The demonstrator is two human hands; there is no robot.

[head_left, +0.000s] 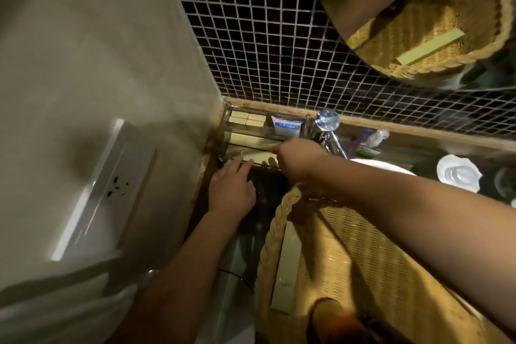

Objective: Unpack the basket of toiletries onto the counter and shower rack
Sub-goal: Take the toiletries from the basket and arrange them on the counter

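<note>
Basket right of tray

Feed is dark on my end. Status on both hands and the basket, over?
Left hand flat at the clear organiser, fingers spread. Right hand pinching a pale box into the organiser. Basket near; one long pale box still inside. Faucet close beside right hand.

Wicker basket, 1 pale box inside
</note>
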